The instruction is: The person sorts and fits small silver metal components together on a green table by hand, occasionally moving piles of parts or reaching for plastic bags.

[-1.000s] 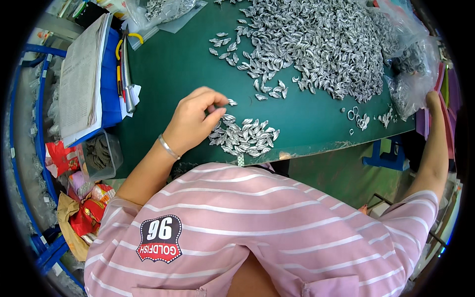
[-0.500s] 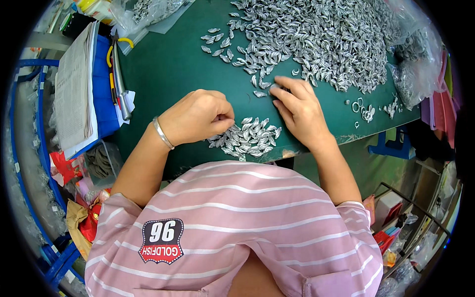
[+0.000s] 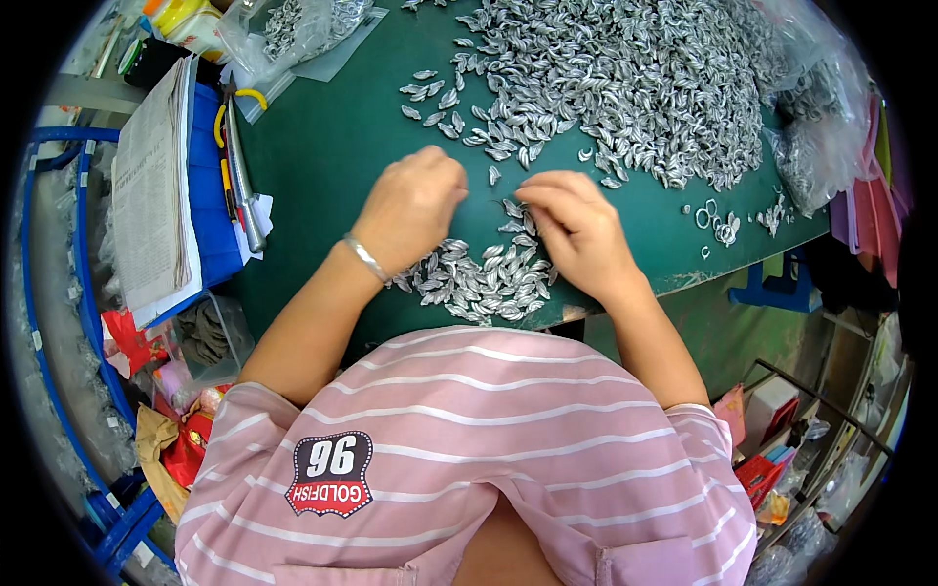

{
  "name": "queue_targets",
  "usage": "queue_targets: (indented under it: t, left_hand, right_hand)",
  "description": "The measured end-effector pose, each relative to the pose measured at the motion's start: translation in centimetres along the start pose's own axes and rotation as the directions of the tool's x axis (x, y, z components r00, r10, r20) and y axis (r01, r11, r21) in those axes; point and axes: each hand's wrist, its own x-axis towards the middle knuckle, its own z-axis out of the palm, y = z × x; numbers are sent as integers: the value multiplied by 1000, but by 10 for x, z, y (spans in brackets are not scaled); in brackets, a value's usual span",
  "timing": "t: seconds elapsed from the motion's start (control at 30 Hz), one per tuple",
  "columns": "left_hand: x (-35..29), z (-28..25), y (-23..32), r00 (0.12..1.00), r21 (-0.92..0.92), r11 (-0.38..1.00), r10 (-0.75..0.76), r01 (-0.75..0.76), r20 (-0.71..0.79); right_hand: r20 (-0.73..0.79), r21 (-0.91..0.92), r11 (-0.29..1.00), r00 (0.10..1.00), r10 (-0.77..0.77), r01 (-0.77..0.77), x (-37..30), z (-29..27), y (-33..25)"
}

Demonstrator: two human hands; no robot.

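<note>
Leaf-shaped silver metal pieces (image 3: 479, 278) lie in a small pile at the near edge of the green table (image 3: 322, 161). My left hand (image 3: 410, 200), with a silver bangle (image 3: 366, 258) on its wrist, is above the table beyond this pile. Its fingers are curled in, and whatever they hold is hidden. My right hand (image 3: 576, 230) is at the pile's right side, palm down. Its fingers reach left, bent and apart from the thumb, beside a few loose pieces. A much larger heap of the same pieces (image 3: 625, 83) covers the far right.
Small silver rings (image 3: 705, 213) lie at the right. Clear plastic bags (image 3: 821, 127) bound the heap. At the left are pliers with yellow handles (image 3: 220, 122), a blue folder with papers (image 3: 151, 186) and a plastic bin (image 3: 210, 332). A blue stool (image 3: 777, 283) stands below the table.
My left hand has lifted away from the small pile, moving farther out and to the right. My right hand has come nearer the pile, and a few loose pieces now lie closer to it.
</note>
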Motion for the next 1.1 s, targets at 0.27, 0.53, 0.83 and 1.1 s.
queue_targets:
  t: [0.27,0.53,0.83,1.1]
  left_hand:
    - [7,-7,15,996,-159,984,87,-81,28]
    - [7,18,15,995,-74,992,101,-99,21]
    - [2,5,6,994,-16,996,92,-91,57]
    - [4,-51,-43,921,335,908,-121,254,-370]
  right_hand:
    - [-83,-72,997,996,-29,23,12,12,2]
    - [-13,-86,996,1000,8,-10,2,-2,1]
    - [-103,-31,986,982,158,-162,-16,-10,-2]
    - [-127,-119,986,987,104,-119,-22,2,-1]
